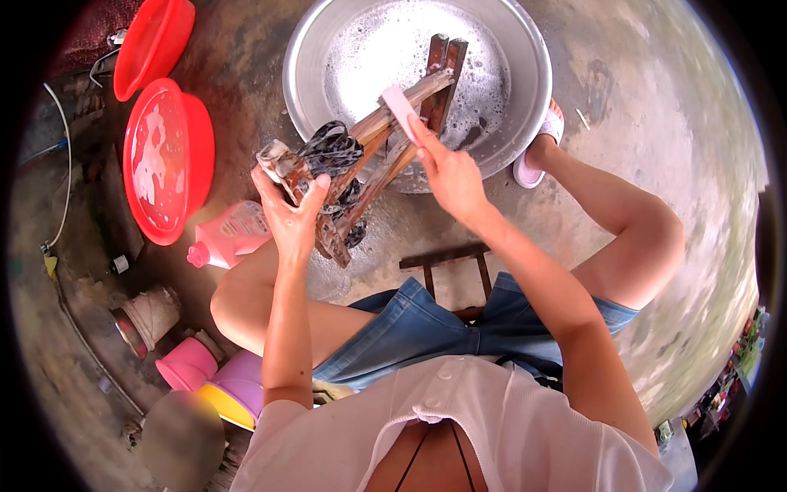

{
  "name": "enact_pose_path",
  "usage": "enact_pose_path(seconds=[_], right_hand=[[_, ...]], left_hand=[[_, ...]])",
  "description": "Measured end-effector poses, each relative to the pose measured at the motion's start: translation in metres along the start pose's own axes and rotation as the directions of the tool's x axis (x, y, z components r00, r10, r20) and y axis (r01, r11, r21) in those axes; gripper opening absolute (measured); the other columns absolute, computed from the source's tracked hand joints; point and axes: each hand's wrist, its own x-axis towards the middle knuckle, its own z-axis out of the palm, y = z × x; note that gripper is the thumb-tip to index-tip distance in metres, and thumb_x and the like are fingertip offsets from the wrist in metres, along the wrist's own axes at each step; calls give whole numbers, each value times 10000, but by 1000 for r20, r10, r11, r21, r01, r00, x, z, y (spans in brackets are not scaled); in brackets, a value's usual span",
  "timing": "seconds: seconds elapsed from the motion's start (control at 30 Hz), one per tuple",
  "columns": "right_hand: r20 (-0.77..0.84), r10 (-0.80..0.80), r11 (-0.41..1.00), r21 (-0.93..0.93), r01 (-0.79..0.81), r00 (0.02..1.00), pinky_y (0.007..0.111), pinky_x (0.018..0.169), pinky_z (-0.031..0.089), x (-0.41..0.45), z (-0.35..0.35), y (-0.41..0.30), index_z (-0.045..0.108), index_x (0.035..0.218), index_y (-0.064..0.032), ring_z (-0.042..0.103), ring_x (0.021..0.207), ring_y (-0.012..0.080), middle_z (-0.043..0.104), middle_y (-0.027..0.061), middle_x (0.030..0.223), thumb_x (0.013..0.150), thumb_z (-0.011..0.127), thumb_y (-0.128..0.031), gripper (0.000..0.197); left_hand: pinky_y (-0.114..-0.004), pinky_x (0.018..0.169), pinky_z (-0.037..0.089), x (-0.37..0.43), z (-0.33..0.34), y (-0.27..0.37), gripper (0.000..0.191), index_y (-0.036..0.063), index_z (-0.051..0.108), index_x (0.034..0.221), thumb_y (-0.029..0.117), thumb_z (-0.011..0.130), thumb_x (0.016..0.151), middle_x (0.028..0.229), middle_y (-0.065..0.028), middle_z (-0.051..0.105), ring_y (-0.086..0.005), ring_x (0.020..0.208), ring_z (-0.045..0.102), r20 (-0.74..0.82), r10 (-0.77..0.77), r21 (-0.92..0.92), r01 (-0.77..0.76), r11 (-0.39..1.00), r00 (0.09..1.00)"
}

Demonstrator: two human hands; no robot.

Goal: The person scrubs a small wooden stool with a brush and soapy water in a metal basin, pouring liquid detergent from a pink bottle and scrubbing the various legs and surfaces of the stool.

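Observation:
My left hand (pixel 289 212) grips the near end of a wet wooden frame (pixel 372 132), possibly a folding stool, with dark cord or strapping (pixel 332 147) wound about its bars. The frame slants over a large metal basin (pixel 298 67), and its far legs reach into the sudsy water (pixel 393 43). In my right hand (pixel 452 178) is a pale pink scrubbing brush (pixel 399 111), held by its handle, its head lying against one of the upper bars. The brush's bristles are hidden from this angle.
Two red plastic basins (pixel 169 166) stand on the left, the nearer one holding foamy water. A pink detergent bottle (pixel 233 234) lies near my left knee. A low wooden stool (pixel 442 257) shows between my legs. Pink and purple buckets (pixel 187 363) and a hose (pixel 67 166) are farther left.

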Motion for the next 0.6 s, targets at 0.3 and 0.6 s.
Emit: enact_pose_path(seconds=[0.3,0.6], right_hand=[[83,-47,998,-34,50,995,405,481,455,-17,17,-3,343,1356,-312,562,536,326,582,159,660,866,542,-192,542],[10,-203,977,-59,204,979,410,478,464,-10,16,26,325,1362,-315,556,504,336,577,152,606,881,514,-215,526]], left_hand=[[-353,920,335,-6,-3,-3,629,-16,391,1160,294,720,723,1078,-140,434,-251,1013,436,-66,48,123,-39,992,997],[-343,914,341,-3,-1,-8,609,-1,396,1162,236,735,715,1096,-124,435,-234,1009,445,-20,21,53,-20,998,1000]])
